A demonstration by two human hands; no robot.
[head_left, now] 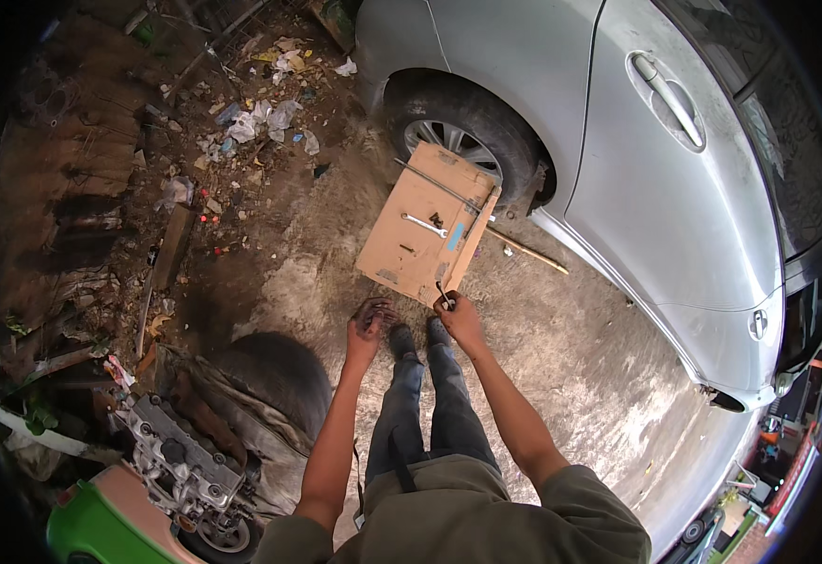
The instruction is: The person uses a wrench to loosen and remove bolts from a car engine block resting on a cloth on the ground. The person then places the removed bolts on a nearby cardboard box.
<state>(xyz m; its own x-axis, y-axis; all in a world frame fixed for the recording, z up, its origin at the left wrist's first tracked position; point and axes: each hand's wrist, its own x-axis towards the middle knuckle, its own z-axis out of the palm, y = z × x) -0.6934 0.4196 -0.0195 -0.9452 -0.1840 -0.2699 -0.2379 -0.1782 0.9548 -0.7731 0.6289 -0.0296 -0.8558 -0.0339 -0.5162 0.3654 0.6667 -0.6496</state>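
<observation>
My right hand (459, 321) is closed around a short metal tool (444, 293), which sticks out past the fingers near the cardboard's lower corner; its exact kind is too small to make out. Free of any object, my left hand (367, 324) hangs with fingers apart, dark with grease. Ahead of both hands lies a flat piece of cardboard (397, 224). On it rest a combination wrench (424, 226), a few small dark parts (436, 220) and a long thin metal rod (434, 181) across the far half.
A silver car (561, 85) stands ahead and to the right, its wheel (458, 132) beside the cardboard. A wooden stick (528, 251) lies near the car. At left are scattered litter (260, 122), a dark tire (274, 381) and an engine part (185, 456) by a green panel (91, 526).
</observation>
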